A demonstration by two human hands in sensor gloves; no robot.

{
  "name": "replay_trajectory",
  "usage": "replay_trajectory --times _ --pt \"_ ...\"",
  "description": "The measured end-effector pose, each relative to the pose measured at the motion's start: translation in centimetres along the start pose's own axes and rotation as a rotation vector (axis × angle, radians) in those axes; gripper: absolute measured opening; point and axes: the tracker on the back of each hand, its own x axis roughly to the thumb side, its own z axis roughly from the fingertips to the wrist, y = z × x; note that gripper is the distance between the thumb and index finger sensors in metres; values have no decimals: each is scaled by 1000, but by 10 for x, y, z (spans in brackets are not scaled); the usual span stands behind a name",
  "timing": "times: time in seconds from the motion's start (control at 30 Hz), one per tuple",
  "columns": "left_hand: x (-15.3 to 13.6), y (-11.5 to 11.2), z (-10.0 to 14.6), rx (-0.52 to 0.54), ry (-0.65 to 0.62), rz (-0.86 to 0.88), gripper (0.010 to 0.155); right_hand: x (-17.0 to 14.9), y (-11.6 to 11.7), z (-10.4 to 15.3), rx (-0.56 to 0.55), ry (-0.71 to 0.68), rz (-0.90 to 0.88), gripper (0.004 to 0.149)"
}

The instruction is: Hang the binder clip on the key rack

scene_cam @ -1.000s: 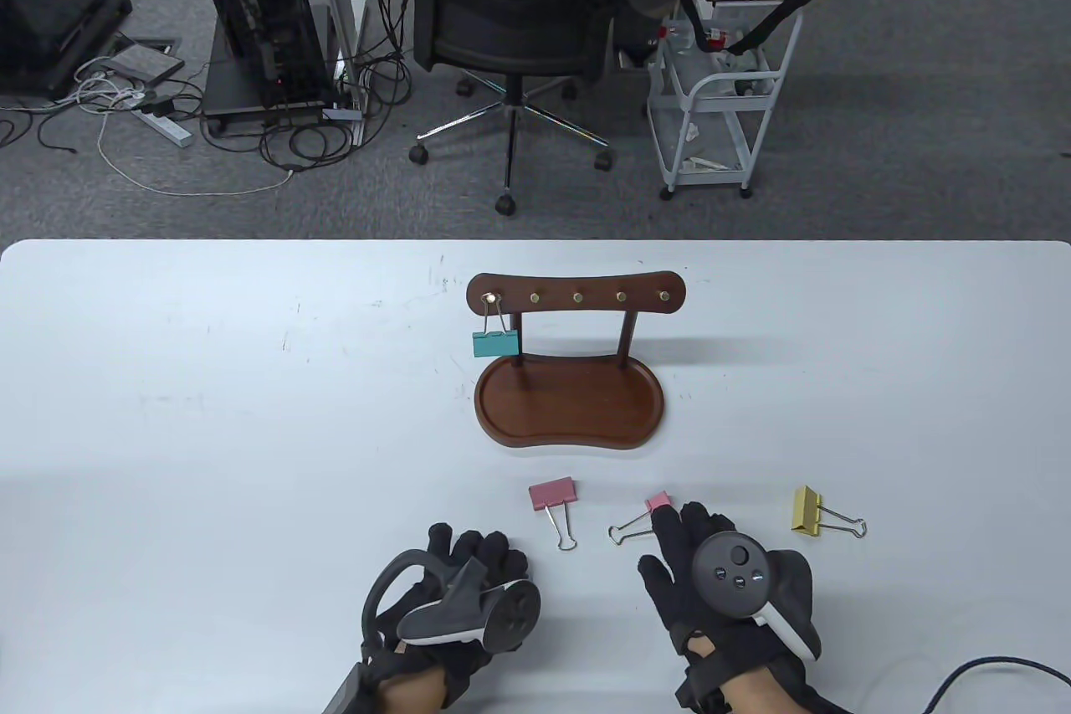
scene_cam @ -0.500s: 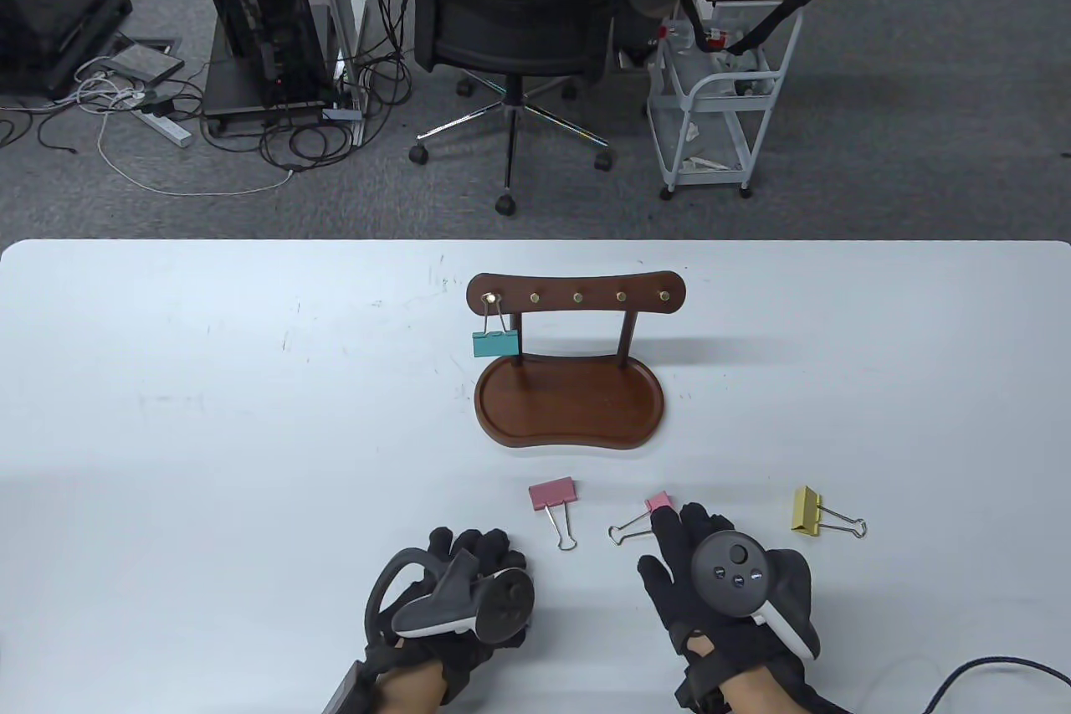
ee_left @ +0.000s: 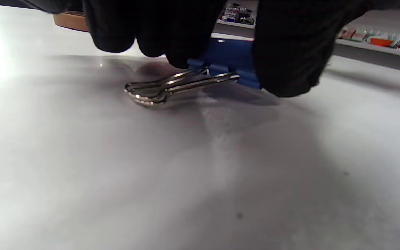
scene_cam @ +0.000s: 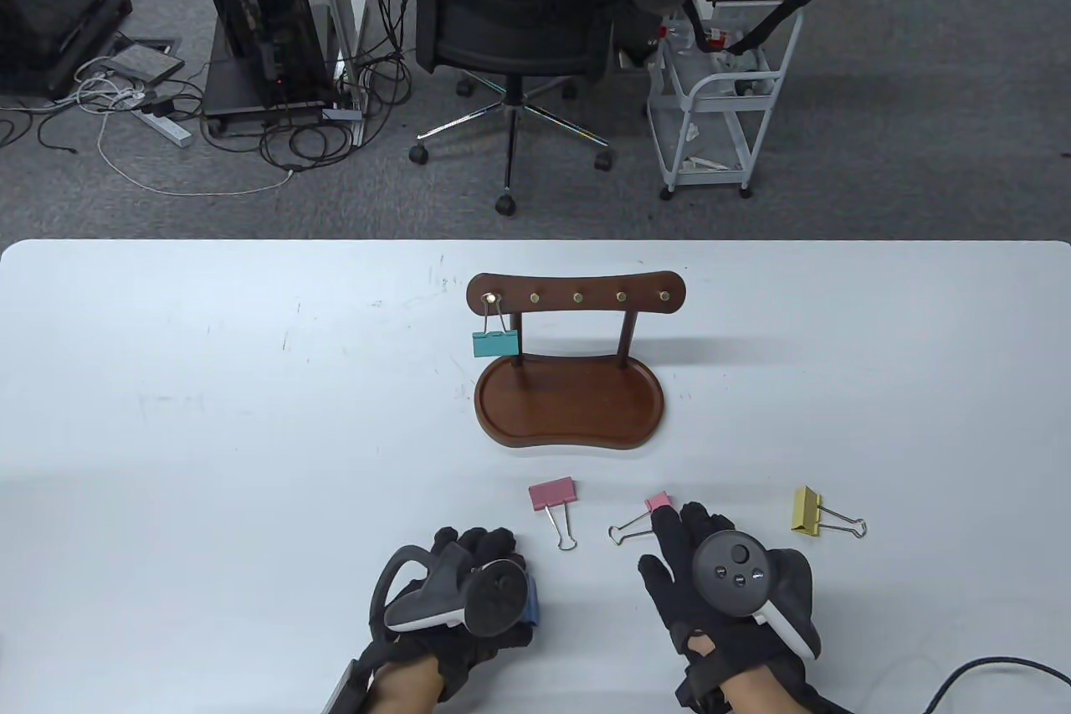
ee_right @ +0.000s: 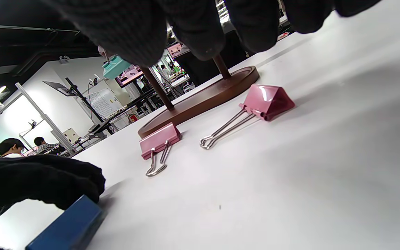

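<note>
The wooden key rack (scene_cam: pixel 576 298) stands mid-table with a row of brass hooks. A teal binder clip (scene_cam: pixel 495 342) hangs on its leftmost hook. My left hand (scene_cam: pixel 481 559) is near the front edge and pinches a blue binder clip (ee_left: pixel 227 57) between fingers and thumb. The clip's wire handles (ee_left: pixel 165 86) lie low at the table surface. The blue clip also shows in the table view (scene_cam: pixel 532 605) and in the right wrist view (ee_right: pixel 68 225). My right hand (scene_cam: pixel 686 534) rests flat and holds nothing, its fingertips beside a pink clip (scene_cam: pixel 659 501).
A second pink clip (scene_cam: pixel 552 494) lies between my hands, in front of the rack's base tray (scene_cam: pixel 569 404). A yellow clip (scene_cam: pixel 806 510) lies right of my right hand. A black cable (scene_cam: pixel 987 668) runs at the front right corner.
My left hand has turned and shifted slightly right, and the blue clip now shows at its right side. My right hand and the other clips have not moved.
</note>
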Motion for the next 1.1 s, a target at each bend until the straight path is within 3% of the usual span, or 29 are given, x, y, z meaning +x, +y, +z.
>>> replay_trajectory --times 0.33,0.8,1.1 --pt "3 15 7 83 -28 37 90 2 -5 1 -37 -55 -32 68" --pt "30 78 19 241 -82 53 90 17 -29 17 -248 -359 -231 73" --pt "47 98 7 284 -109 88 90 31 -26 22 -152 -634 -291 69"
